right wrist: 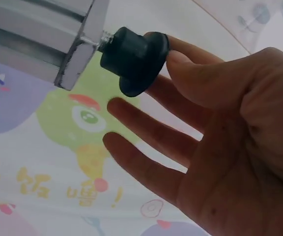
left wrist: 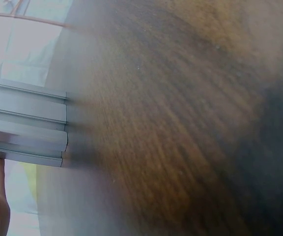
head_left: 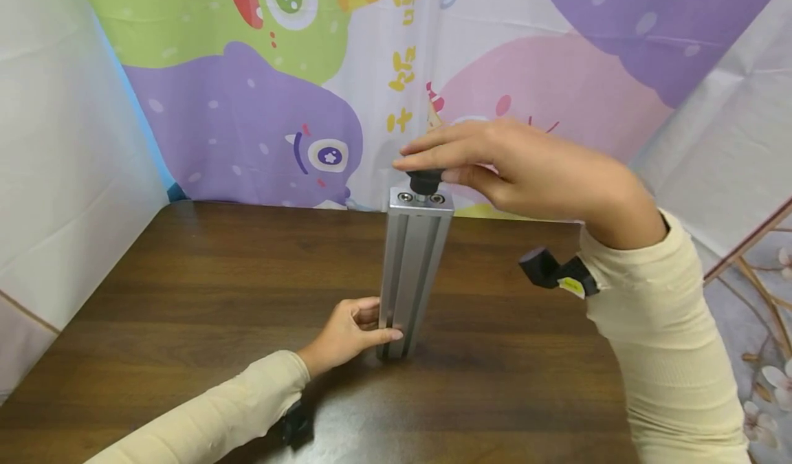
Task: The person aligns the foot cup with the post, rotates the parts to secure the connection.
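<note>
An aluminium profile post (head_left: 413,264) stands upright on the table, its long grooves also visible in the left wrist view. My left hand (head_left: 344,337) grips it near the bottom, thumb across the near face. On top, an end plate (head_left: 421,210) carries two socket screws. From it rises a black levelling foot (right wrist: 131,61) on a threaded stud (right wrist: 104,41), with bare thread showing between foot and plate. My right hand (head_left: 526,168) pinches the foot's wide disc between thumb and index finger. Its other fingers are spread beside the disc.
Under the post lies a dark wood-grain table (head_left: 247,271). Behind the table hangs a colourful cartoon curtain (head_left: 247,127), with white fabric (head_left: 68,141) along the left side. More flower-patterned cloth (head_left: 764,354) is at the right. A small black camera mount (head_left: 557,271) sits on my right wrist.
</note>
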Demonstrator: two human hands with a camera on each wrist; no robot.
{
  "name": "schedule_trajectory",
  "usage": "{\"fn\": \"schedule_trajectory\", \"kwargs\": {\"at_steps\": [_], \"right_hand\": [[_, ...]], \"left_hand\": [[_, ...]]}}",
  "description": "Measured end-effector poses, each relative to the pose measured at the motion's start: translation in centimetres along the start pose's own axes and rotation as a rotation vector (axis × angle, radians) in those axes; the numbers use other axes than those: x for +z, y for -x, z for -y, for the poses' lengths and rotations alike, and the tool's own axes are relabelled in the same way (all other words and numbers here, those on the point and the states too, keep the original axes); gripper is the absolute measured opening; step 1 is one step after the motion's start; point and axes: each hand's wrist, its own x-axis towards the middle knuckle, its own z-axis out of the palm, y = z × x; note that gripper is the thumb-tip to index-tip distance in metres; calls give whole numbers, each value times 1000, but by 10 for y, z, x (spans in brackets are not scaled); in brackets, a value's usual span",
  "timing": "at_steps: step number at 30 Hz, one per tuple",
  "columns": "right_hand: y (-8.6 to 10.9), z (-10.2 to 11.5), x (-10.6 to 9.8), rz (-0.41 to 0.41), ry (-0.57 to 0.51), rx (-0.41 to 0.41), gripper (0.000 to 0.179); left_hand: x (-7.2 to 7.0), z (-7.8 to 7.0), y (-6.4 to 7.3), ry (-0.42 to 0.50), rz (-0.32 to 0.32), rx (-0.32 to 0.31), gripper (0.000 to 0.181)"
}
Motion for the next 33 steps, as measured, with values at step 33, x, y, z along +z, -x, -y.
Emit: {"fn": "schedule_trajectory", "kwargs": {"at_steps": [33], "right_hand": [[-25,33,18,-295,321,648,58]], "left_hand": [[1,-2,0,-17,-3,-3,42]]}}
